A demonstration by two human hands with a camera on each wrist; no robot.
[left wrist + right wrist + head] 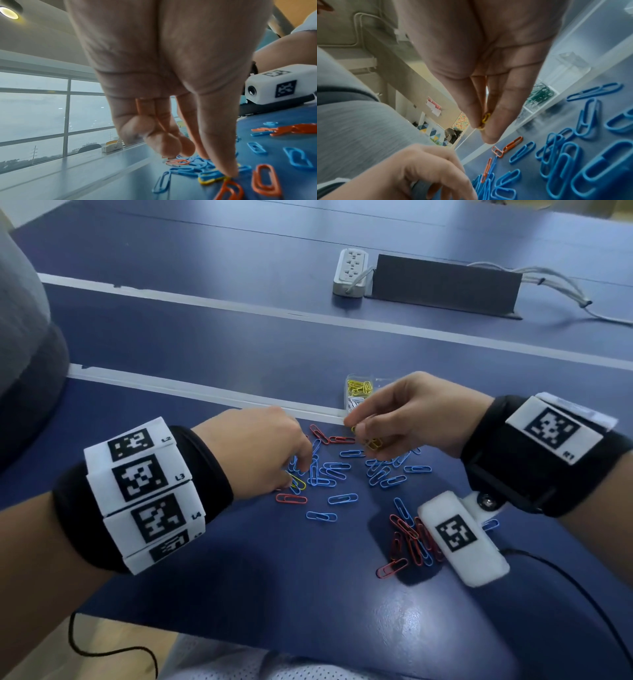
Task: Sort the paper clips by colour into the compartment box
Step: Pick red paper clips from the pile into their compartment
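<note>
Blue, red and a few yellow paper clips (329,474) lie scattered on the blue table. The clear compartment box (346,402) behind them holds yellow and white clips; the right wrist view also shows green clips (539,96) in one cell. My right hand (354,428) pinches a yellow paper clip (486,117) between thumb and fingers, just in front of the box. My left hand (294,477) reaches down into the blue pile. Its thumb tip (229,174) presses on the end of a yellow clip (211,180) lying flat, with the other fingers curled in.
A cluster of red clips (407,535) lies near the right wrist camera (462,539). A power strip (349,272) and a black cable box (442,284) stand farther back. A white seam strip (205,392) crosses the table. Grey fabric (20,337) bulks at the left edge.
</note>
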